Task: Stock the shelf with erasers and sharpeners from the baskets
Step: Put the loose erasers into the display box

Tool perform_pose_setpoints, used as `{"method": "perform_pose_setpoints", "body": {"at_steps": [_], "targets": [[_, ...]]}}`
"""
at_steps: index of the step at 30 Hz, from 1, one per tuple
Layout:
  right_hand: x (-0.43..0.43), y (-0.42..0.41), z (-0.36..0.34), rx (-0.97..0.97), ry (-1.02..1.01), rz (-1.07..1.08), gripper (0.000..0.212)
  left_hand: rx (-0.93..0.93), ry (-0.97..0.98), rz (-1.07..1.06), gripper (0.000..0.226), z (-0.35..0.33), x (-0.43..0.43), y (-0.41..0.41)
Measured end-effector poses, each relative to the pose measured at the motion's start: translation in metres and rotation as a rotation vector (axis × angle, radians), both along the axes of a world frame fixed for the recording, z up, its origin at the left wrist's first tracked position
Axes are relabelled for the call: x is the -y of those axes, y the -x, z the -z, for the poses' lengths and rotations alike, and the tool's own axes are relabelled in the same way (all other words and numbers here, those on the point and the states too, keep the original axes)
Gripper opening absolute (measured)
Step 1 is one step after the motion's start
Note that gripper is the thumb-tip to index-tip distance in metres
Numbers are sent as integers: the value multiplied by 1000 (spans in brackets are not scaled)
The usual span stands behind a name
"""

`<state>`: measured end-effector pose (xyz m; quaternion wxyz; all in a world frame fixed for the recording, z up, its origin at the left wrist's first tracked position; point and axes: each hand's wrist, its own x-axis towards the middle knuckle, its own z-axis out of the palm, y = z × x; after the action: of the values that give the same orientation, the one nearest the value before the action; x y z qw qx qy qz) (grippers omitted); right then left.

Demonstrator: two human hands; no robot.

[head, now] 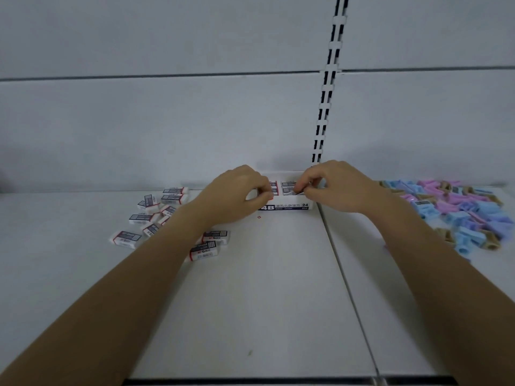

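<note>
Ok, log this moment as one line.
left hand: grips eraser box | right hand: pinches eraser in box | loose erasers: left of box | sharpeners: right of box

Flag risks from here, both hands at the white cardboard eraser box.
1. Left hand grips the white cardboard eraser box, right hand pinches a boxed eraser; the light box may tip or slide.
2. Left forearm lies over loose white sleeved erasers; drawing back could sweep some away.
3. Right forearm passes close to the blue, pink and tan plastic sharpeners; it may scatter them.

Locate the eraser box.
Head view, centre: the eraser box sits against the back wall, between loose erasers to its left and sharpeners to its right.
</note>
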<state>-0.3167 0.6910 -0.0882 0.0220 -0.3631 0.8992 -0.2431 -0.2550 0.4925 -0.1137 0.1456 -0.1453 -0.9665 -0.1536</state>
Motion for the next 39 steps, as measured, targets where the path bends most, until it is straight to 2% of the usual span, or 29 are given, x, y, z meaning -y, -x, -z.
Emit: {"method": "perform_pose_setpoints", "body": {"at_steps": [2, 6, 11, 18, 21, 24, 28, 34, 39], "targets": [[0, -1, -1, -8, -25, -18, 23, -12, 44, 10, 56, 0, 2, 0], [0, -1, -1, -1, -71, -40, 25, 13, 117, 24, 61, 1, 3, 1], [3, 3, 4, 28, -179, -33, 24, 48, 111, 71, 57, 2, 8, 3], [7, 2, 8, -19, -185, -39, 21, 146, 133, 85, 77, -4, 10, 0], [9, 4, 12, -87, -213, -32, 22, 160, 93, 67, 62, -4, 9, -2], [13, 4, 17, -265, -235, -24, 25, 132, 13, -15, 47, -14, 20, -5], [27, -5, 23, -466, 16, -32, 47, 88, 236, -299, 27, -24, 47, -7], [57, -38, 36, -507, 113, -182, 41, 335, 270, -515, 20, -21, 78, -8], [77, -51, 51, -665, 24, -289, 40, 440, 188, -484, 31, -21, 86, -11]]}}
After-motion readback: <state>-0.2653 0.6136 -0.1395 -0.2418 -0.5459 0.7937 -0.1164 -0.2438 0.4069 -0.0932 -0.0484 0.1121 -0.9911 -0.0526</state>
